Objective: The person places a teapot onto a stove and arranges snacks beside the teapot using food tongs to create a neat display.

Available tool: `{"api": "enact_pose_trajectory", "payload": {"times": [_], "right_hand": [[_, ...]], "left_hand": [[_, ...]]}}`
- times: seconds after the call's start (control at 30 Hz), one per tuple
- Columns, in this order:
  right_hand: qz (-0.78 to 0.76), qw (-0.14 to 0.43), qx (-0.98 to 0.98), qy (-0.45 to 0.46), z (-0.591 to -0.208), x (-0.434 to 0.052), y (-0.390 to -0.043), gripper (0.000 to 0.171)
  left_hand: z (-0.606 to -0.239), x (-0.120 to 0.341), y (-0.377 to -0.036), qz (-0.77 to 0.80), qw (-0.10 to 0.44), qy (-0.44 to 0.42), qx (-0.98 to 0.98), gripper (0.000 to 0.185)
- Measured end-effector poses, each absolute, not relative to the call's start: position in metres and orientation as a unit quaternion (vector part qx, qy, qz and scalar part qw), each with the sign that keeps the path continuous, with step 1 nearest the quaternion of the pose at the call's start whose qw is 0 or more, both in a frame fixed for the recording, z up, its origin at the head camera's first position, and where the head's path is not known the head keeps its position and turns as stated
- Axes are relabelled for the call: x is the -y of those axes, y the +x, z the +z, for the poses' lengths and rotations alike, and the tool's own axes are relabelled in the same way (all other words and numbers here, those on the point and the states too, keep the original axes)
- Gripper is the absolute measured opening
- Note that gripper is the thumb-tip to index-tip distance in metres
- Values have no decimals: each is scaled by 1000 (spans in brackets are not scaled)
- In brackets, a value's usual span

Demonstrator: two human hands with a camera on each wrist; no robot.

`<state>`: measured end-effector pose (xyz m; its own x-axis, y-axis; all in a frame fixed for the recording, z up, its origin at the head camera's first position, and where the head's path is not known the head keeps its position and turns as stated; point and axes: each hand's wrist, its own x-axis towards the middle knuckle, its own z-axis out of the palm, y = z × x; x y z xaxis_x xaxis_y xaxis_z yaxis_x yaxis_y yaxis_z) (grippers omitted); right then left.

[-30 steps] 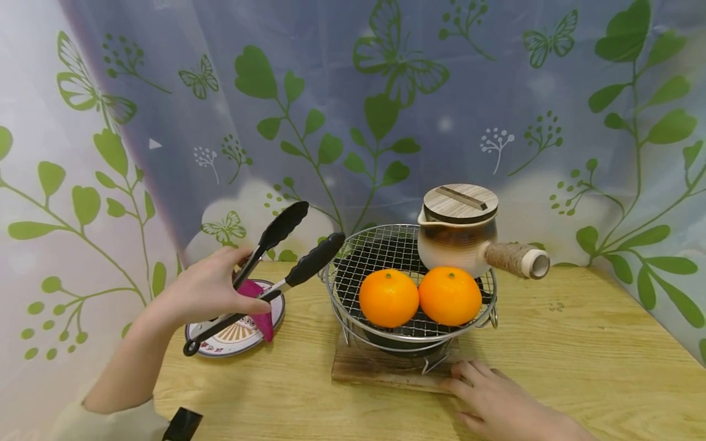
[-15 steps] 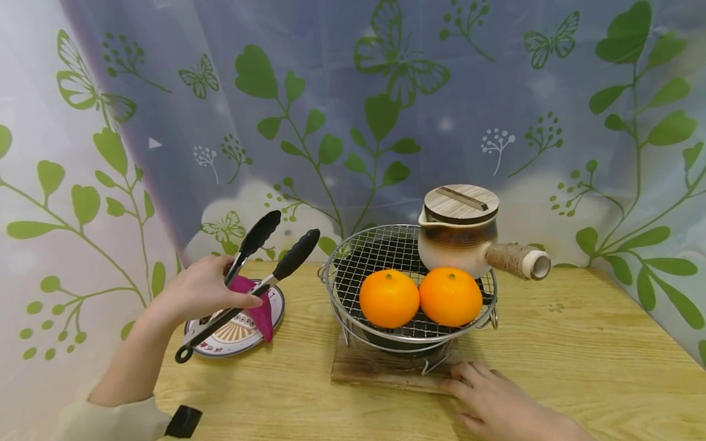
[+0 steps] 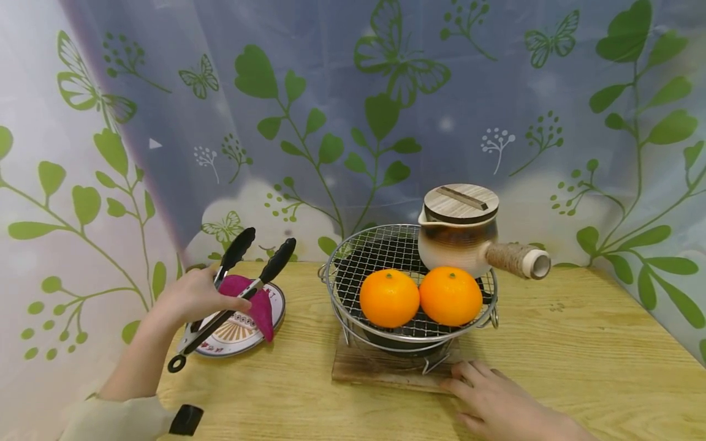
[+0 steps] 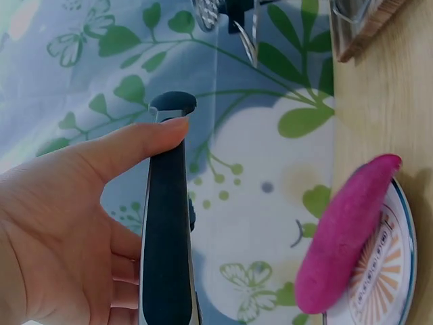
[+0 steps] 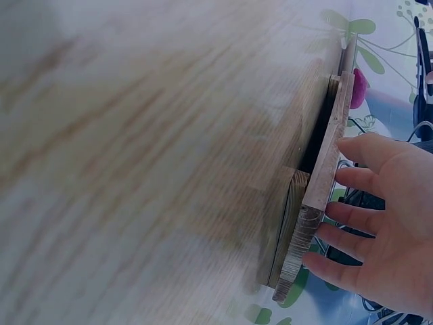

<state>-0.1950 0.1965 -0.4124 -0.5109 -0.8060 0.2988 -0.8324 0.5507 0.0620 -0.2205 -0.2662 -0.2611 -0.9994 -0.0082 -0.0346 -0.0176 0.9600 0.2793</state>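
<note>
- Head view: sweet potato point(image 3: 261, 313) lies on the plate point(image 3: 234, 335), long axis running from far left to near right, its near tip hanging past the rim.
- Left hand point(image 3: 195, 299) is nearer by a lot; right hand point(image 3: 499, 395) is well apart, on the other side of the grill point(image 3: 358, 263).
- Tongs point(image 3: 212, 329) run near left to far right, so they cross the potato's axis steeply. Alignment is what matters here, I'd judge.
- Left wrist view shows a clear gap: potato below the tongs, not touching them. Exact height hard to tell.
- Left fingers: holding the tongs, thumb on one arm, fingers on the other, partly hidden. Tong jaws stand well apart with nothing between them, tips pointing up and away.
- Right fingers: extended, slightly spread, tips touching the board point(image 3: 386, 367) edge under the grill, gripping nothing.
- Two oranges point(image 3: 389, 298) and the pot point(image 3: 455, 248) sit on the grill.
</note>
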Motion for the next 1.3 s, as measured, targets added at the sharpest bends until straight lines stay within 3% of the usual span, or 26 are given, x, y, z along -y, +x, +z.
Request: {"api": "enact_pose_trajectory", "payload": {"times": [0.07,0.2,0.3,0.43,1.07,1.3], "right_hand": [[44,149,868,471,-412,-196,-195,38],[43,156,867,471,-412,-196,-194,38],[41,157,867,472,-412,-195,-195,37],[42,156,866,474,-412,-196,-195,37],[46,150,866,475,-412,-197,-194,35],[45,139,869,472,-412,-198,-194,35]], "left_hand": [[-263,270,-222,139,21,-13,-990,123],[-268,278,-224,138,33,-30,-989,93],[-273,284,-225,141,42,-41,-988,84],[-280,289,-226,148,51,-54,-986,97],[-306,297,-229,149,56,-74,-985,109],[-311,299,-230,159,52,-80,-983,96]]}}
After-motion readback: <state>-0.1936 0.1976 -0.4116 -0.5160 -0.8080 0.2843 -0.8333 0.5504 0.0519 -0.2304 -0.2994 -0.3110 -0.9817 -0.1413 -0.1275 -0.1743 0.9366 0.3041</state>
